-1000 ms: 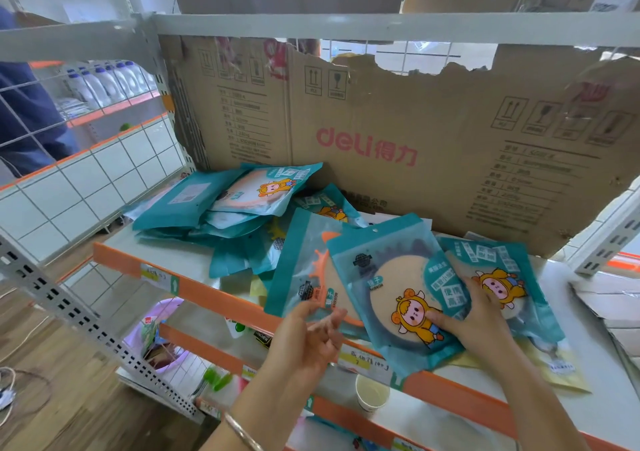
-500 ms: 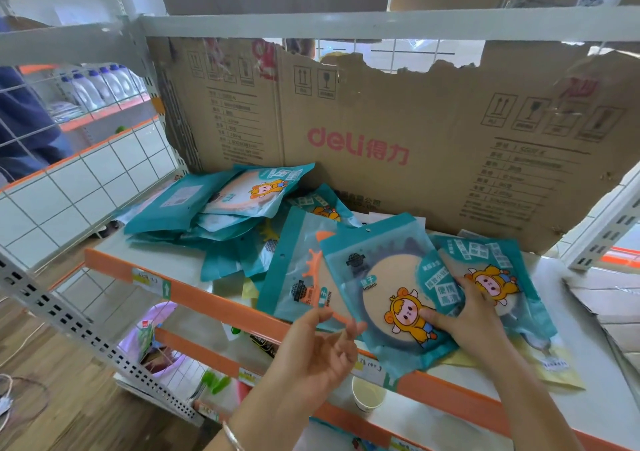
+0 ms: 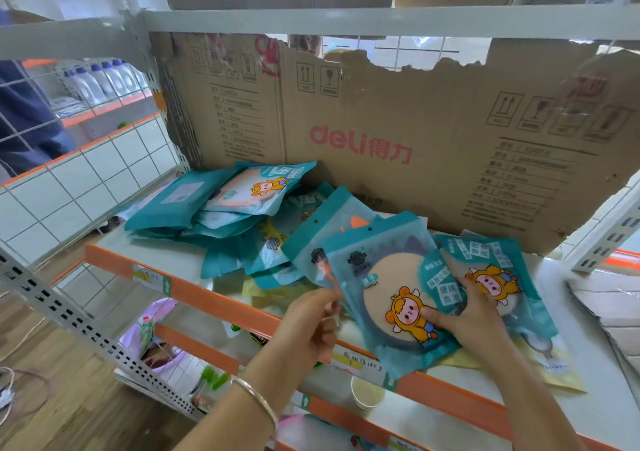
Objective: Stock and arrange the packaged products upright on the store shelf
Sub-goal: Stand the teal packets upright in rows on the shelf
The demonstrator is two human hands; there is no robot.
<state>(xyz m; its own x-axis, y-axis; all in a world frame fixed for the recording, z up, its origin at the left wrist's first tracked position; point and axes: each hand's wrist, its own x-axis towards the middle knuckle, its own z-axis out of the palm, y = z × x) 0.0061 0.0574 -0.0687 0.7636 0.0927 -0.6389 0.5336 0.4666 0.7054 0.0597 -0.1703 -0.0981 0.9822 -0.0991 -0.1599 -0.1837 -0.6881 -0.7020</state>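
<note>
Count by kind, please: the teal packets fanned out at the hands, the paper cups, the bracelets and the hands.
3 teal packets fanned at the hands
1 paper cup
1 bracelet
2 hands: left hand, right hand
Total: 7

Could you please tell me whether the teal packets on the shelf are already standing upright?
No, the teal packets lie flat or tilted in loose heaps on the shelf.
</note>
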